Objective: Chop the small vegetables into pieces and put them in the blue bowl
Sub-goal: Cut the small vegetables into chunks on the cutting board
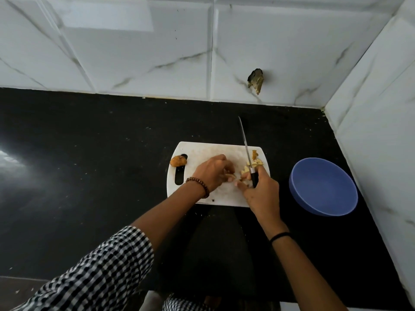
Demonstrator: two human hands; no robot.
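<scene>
A white cutting board (208, 151) lies on the black counter. A whole small brown vegetable (178, 161) rests at the board's left edge by the handle slot. Pale chopped pieces (255, 162) lie at the board's right side, some beside the knife blade. My right hand (261, 194) grips a knife (246, 144) by its black handle, blade pointing away from me. My left hand (213, 171) is curled over small pieces (231, 176) in the board's middle, fingertips close to my right hand. The blue bowl (323, 187) stands to the right of the board, and looks empty.
White marble-pattern tiled walls rise behind the counter and at the right, close to the bowl. A dark broken spot (256, 80) marks the back wall. The black counter (89, 164) stretches wide to the left of the board.
</scene>
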